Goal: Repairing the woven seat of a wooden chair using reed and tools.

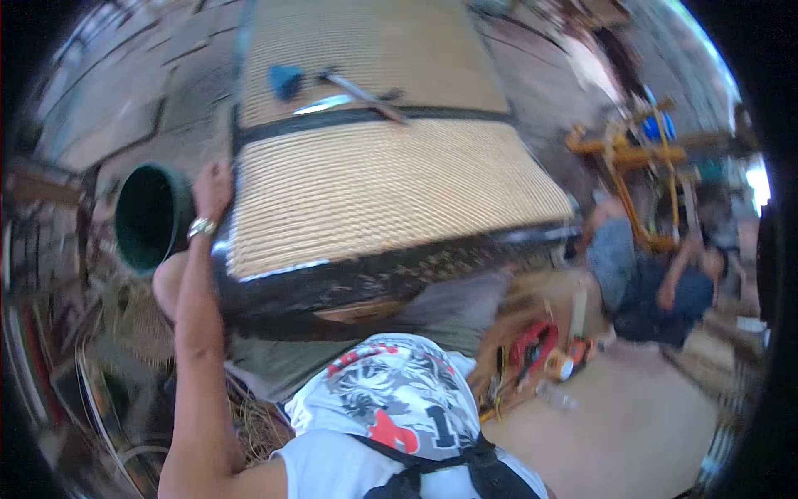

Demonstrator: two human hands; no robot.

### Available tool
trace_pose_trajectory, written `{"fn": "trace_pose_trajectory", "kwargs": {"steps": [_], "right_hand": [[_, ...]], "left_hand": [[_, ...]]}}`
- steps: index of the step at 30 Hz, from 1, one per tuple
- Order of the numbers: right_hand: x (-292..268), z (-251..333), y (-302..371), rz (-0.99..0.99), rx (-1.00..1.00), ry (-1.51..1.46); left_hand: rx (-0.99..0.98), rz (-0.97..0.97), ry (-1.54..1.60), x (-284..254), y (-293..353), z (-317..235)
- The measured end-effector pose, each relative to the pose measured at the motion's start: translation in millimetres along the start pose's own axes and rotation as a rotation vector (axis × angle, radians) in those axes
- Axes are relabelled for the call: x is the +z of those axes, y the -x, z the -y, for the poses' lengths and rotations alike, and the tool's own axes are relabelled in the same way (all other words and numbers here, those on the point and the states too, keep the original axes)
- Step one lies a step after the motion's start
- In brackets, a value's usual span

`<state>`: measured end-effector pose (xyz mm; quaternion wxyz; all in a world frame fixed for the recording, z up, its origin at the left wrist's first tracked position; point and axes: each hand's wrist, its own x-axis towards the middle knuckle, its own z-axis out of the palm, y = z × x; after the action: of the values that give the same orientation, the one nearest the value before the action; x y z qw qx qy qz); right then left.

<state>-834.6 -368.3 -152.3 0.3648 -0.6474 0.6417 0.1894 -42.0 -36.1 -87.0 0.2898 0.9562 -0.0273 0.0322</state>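
Left hand point(214, 190) apparently beside woven panel point(382, 187)

Near woven panel point(391, 191): a hand could slide across its full width.
Far woven panel point(374, 37): hammer point(359, 93), blade point(320, 106) and blue cup-like piece point(285, 81) obstruct its near left part; passable to their right.
Left edge: green bucket point(180, 212) crowds the left hand point(213, 190).
Right side: co-worker point(657, 295) and wooden frame point(644, 156) stand in the way.
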Motion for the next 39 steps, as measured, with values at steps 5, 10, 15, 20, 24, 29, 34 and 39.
{"fn": "trace_pose_trajectory", "kwargs": {"steps": [5,10,15,20,24,29,34,39], "right_hand": [[-104,61,10,-0.157,0.123,-0.292],[-223,259,35,-0.340,-0.481,-0.586],[-212,492,80,-0.016,-0.935,-0.335],[-102,647,114,0.332,-0.916,0.060],[-5,726,122,0.738,-0.884,0.134],[79,790,116,0.903,-0.904,0.362],[120,826,114,0.859,-1.005,0.662],[138,850,108,0.719,-1.098,0.564]], "left_hand": [[-0.147,0.004,0.061,-25,12,-34],[-0.215,0.128,0.080,-46,11,-48],[-0.105,0.234,0.520,-48,1,-33],[-0.091,0.494,0.972,-50,-1,-9],[-0.114,0.467,1.078,-47,0,-1],[-0.103,0.331,0.810,-28,0,0],[0.034,0.173,0.946,-13,1,2],[-0.042,0.278,1.015,-15,2,1]]}}
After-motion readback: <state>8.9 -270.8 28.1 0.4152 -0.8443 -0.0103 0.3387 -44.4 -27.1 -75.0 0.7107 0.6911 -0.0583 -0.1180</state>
